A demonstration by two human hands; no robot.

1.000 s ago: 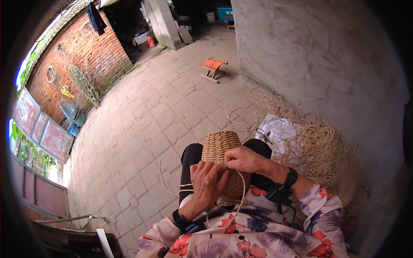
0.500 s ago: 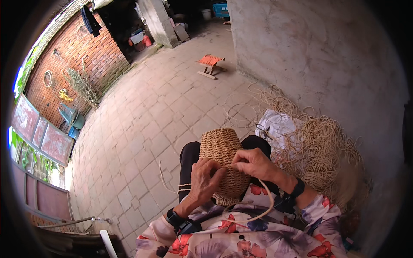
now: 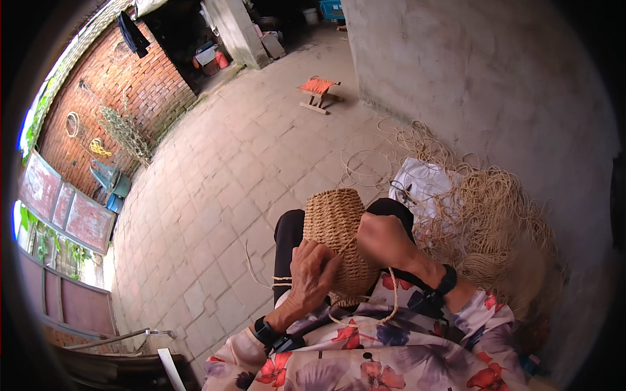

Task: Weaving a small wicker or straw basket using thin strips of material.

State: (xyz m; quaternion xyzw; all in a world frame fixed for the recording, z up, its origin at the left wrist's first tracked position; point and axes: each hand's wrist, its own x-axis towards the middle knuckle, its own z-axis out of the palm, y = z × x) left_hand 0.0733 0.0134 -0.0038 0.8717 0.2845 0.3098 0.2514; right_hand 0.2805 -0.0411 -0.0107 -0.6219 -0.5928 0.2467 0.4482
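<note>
A tan woven basket (image 3: 334, 215), made of twisted cord, lies across my lap between my knees, its wider end pointing away from me. My left hand (image 3: 312, 270) presses on its left side, fingers bent around the weave. At the basket's right side is my right hand (image 3: 388, 241), smeared by motion but closed like a fist. A pale cord (image 3: 395, 296) comes out from beneath it and loops down over my floral garment. Thinner cord ends (image 3: 251, 264) stick out to the left past my left hand. The right fingertips are hidden.
A large heap of loose cord (image 3: 499, 228) lies to my right by the grey wall (image 3: 482, 85), with a white sack (image 3: 420, 186) partly under it. A folding stool with an orange seat (image 3: 318, 86) stands ahead on the paved floor (image 3: 222, 195). Blue containers (image 3: 117, 186) stand by the brick wall.
My right hand has moved slightly up and turned from a pinch near the weave into a blurred fist. The hanging cord loop has shifted left. My left hand stays on the basket.
</note>
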